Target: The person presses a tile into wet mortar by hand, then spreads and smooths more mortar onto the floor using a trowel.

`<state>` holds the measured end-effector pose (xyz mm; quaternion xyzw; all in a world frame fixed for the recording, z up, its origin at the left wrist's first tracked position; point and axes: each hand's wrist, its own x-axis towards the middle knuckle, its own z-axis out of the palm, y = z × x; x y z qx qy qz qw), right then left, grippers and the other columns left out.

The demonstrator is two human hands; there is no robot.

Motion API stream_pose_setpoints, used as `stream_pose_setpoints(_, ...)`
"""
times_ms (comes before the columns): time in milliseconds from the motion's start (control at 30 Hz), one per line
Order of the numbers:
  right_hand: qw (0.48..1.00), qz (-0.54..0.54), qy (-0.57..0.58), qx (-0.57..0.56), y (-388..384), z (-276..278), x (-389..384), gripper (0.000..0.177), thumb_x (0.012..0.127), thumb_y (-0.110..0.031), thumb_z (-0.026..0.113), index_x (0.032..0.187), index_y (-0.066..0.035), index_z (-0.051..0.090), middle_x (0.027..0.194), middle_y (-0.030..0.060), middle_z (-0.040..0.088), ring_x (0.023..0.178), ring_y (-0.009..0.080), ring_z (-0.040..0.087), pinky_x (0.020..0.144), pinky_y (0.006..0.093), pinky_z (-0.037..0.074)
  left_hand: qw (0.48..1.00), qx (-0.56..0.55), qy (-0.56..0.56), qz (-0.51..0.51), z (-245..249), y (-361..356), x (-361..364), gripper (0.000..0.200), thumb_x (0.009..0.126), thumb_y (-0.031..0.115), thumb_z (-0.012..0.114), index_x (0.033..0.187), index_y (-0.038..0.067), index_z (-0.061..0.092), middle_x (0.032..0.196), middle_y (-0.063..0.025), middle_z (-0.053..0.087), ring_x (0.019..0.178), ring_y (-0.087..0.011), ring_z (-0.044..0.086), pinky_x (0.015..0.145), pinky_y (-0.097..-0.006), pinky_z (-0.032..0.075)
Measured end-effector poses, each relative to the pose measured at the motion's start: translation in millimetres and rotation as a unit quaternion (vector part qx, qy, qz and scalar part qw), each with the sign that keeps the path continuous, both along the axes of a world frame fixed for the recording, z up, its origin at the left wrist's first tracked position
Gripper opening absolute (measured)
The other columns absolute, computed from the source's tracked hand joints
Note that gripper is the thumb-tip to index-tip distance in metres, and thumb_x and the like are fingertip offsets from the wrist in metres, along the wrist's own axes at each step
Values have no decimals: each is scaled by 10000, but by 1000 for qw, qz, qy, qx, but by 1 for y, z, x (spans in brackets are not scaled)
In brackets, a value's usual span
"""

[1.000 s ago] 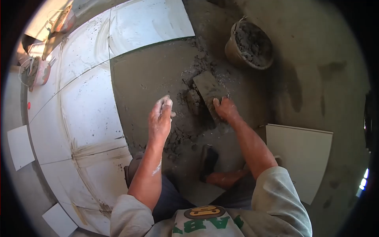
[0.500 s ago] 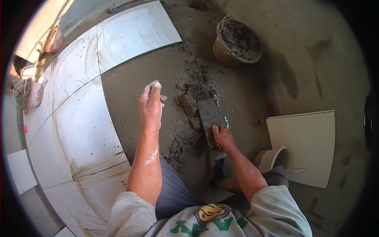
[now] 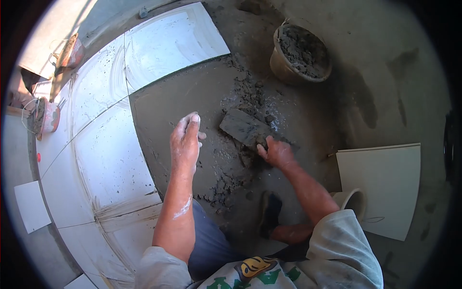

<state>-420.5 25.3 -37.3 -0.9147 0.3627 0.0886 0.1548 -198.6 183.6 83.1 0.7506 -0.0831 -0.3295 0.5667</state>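
My right hand [image 3: 279, 152] grips the near end of a mortar-smeared rectangular trowel [image 3: 244, 127]. The flat blade points to the upper left, over loose grey mortar [image 3: 250, 94] heaped on the bed. My left hand [image 3: 186, 134] hovers over the smooth mortar bed [image 3: 166, 98] with its fingers loosely bent and somewhat apart; nothing shows in it. Left of the bed lie large white floor tiles [image 3: 113, 156] streaked with grey.
A bucket of mortar [image 3: 278, 62] stands at the upper right. Stacked tiles [image 3: 385, 188] and a tipped pale bucket [image 3: 357, 200] are at the right. Two more mortar buckets, one red-stained [image 3: 50, 118], sit at the far left. My shoe [image 3: 270, 212] rests near the mortar.
The trowel has turned anticlockwise, its blade swinging left across the loose mortar. My right hand has moved slightly up. My left hand keeps its pose, and the view has shifted a little.
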Motion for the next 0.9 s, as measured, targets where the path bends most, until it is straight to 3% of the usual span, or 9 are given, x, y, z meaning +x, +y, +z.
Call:
stream_pose_setpoints(100, 994, 101, 29, 11, -53, 7, 19, 454, 902, -494, 546, 936, -42, 536, 807, 220, 678, 801, 417, 662, 732, 507, 526, 999, 2, -27, -34, 15, 15, -3, 576, 959, 467, 526, 1295, 0, 556, 1169, -115, 626, 809, -126, 560, 681, -265, 437)
stream_pose_setpoints(200, 986, 165, -10, -19, -88, -19, 51, 447, 899, -493, 552, 934, -48, 547, 800, 207, 678, 796, 407, 663, 729, 506, 525, 997, 43, -44, -50, 23, 31, -5, 570, 965, 458, 515, 1297, -3, 555, 1178, -118, 625, 812, -129, 560, 689, -268, 438)
stream_pose_setpoints(333, 986, 168, -8, -20, -111, -27, 101, 451, 901, -496, 550, 953, -49, 570, 827, 209, 680, 822, 407, 661, 745, 504, 523, 994, 91, -55, -33, 22, 38, -3, 560, 969, 453, 508, 1288, -3, 562, 1187, -119, 626, 811, -135, 562, 693, -272, 440)
stream_pose_setpoints(433, 989, 142, -9, -29, -128, -25, 129, 462, 899, -501, 552, 968, -46, 590, 867, 215, 682, 857, 403, 661, 769, 503, 521, 993, 91, -65, -22, 19, 40, -1, 560, 970, 459, 504, 1281, -2, 568, 1189, -120, 630, 815, -140, 570, 695, -279, 449)
stream_pose_setpoints(500, 990, 128, -4, -65, -136, -28, 141, 469, 899, -503, 553, 994, -46, 603, 901, 218, 683, 887, 402, 659, 795, 498, 520, 992, 93, -78, -23, 16, 45, 0, 532, 967, 454, 537, 1271, 19, 584, 1052, -110, 639, 826, -162, 628, 674, -281, 491)
stream_pose_setpoints(633, 994, 89, -10, -69, -146, -29, 159, 484, 902, -506, 551, 1013, -39, 610, 937, 215, 687, 923, 400, 658, 825, 490, 516, 993, 85, -84, -17, 20, 51, -1, 515, 970, 436, 542, 1274, 22, 582, 1051, -112, 639, 831, -166, 630, 677, -279, 493)
stream_pose_setpoints(700, 998, 27, -4, -54, -147, -28, 168, 527, 906, -529, 539, 1044, -25, 610, 1006, 238, 673, 988, 406, 638, 849, 503, 503, 992, 99, -73, -15, 24, 52, -5, 508, 981, 413, 507, 1277, 5, 569, 1198, -122, 632, 812, -143, 585, 694, -282, 462)
stream_pose_setpoints(833, 999, -36, -3, -25, -135, -25, 172, 553, 915, -523, 532, 1089, -6, 621, 1085, 244, 658, 1042, 398, 625, 883, 495, 493, 994, 78, -80, -11, 25, 61, -10, 498, 980, 404, 515, 1283, 12, 567, 1200, -125, 632, 804, -139, 586, 694, -280, 462)
stream_pose_setpoints(900, 993, -117, -24, 5, -119, -27, 168, 548, 919, -489, 535, 1092, 20, 644, 1048, 262, 664, 1030, 398, 633, 897, 489, 493, 994, 37, -97, -19, 25, 68, -10, 503, 978, 395, 546, 1273, -13, 566, 1151, -171, 629, 862, -192, 640, 710, -301, 521)
